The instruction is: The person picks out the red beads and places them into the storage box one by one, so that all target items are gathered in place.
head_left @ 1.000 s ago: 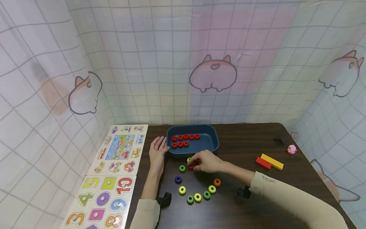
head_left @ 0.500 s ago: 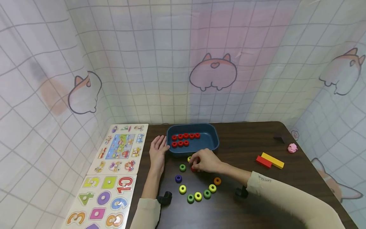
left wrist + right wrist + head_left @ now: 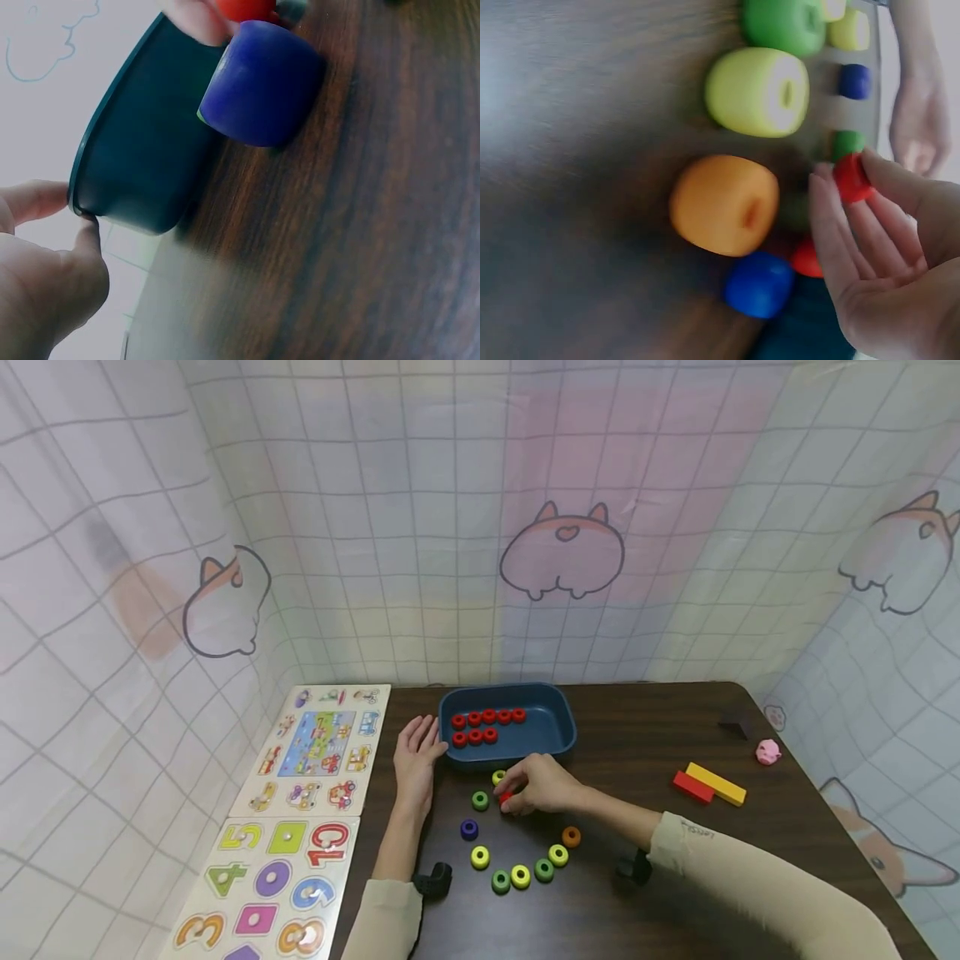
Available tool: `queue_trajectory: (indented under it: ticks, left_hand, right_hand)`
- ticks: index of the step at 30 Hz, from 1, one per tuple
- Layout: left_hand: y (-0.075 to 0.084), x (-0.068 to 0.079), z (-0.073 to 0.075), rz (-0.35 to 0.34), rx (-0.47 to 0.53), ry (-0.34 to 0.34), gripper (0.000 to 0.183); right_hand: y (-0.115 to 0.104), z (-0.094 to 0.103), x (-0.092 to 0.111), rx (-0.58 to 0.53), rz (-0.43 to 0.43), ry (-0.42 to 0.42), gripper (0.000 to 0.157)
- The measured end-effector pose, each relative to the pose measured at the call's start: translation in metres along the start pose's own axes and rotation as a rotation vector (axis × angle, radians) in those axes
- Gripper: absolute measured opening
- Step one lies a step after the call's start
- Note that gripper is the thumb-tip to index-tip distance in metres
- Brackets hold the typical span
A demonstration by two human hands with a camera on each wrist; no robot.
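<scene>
Thumb and fingers of my right hand [image 3: 543,783] pinch a red bead [image 3: 852,178] in front of the tray; in the right wrist view it overlaps a green bead [image 3: 847,142]. Another red bead [image 3: 808,259] lies close to these fingers, hidden by the hand in the head view. My left hand [image 3: 415,760] rests at the left end of the dark blue tray [image 3: 558,739], fingers extended, thumb and a fingertip touching its rim. Inside the tray sit several red beads [image 3: 489,717] in two rows. A dark blue bead [image 3: 262,84] stands large in the left wrist view.
Beads form a curve on the table: yellow [image 3: 480,857], green [image 3: 501,882] and orange [image 3: 572,837] among them. A blue bead [image 3: 759,285] is near the tray. Puzzle boards [image 3: 300,810] lie left; red [image 3: 693,787] and yellow blocks [image 3: 717,784] and a pink pig [image 3: 767,752] lie right.
The right fingers have closed on a red bead that lay under them a second ago, and it now shows between thumb and fingertips. The left hand and tray have stayed put.
</scene>
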State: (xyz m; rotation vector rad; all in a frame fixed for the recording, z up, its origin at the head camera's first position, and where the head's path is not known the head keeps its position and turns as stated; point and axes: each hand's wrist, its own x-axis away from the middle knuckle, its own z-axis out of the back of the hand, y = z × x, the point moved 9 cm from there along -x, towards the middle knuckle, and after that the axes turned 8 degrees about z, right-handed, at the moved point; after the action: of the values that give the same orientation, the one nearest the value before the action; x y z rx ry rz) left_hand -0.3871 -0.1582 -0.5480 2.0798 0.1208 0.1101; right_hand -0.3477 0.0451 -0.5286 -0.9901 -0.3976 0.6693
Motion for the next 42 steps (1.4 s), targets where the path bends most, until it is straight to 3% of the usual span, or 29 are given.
queue_trajectory:
  ticks: [6,11,14,17,24,28,36,42]
  left_hand:
    - [-0.001,-0.001,0.003,-0.01,-0.003,0.015,0.069]
    - [-0.001,0.0,0.002,0.006,0.01,0.002,0.069]
    - [-0.002,0.0,0.001,0.013,0.018,-0.005,0.07]
    - [-0.004,-0.001,0.002,0.01,0.014,0.008,0.071]
    - [-0.008,-0.001,0.0,-0.003,0.018,0.01,0.071]
    - [-0.008,-0.002,-0.001,-0.008,0.017,0.001,0.071]
    - [-0.003,-0.003,0.002,-0.013,0.025,-0.005,0.071]
    - [-0.002,-0.001,0.001,-0.009,0.02,0.004,0.072]
  right_hand:
    - [-0.023,0.02,-0.013,-0.087,0.002,-0.026,0.025]
    - [-0.038,0.057,-0.031,-0.124,-0.005,0.04,0.027]
    - [-0.029,0.079,-0.048,-0.143,-0.032,0.103,0.031]
    - [-0.007,0.093,-0.065,-0.162,-0.085,0.149,0.035]
    - [0.039,0.09,-0.084,-0.131,-0.177,0.158,0.033]
    - [0.052,0.085,-0.088,-0.068,-0.185,0.154,0.029]
    - [0.045,0.083,-0.09,0.068,-0.119,0.143,0.027]
    - [0.016,0.093,-0.069,0.131,-0.018,0.184,0.026]
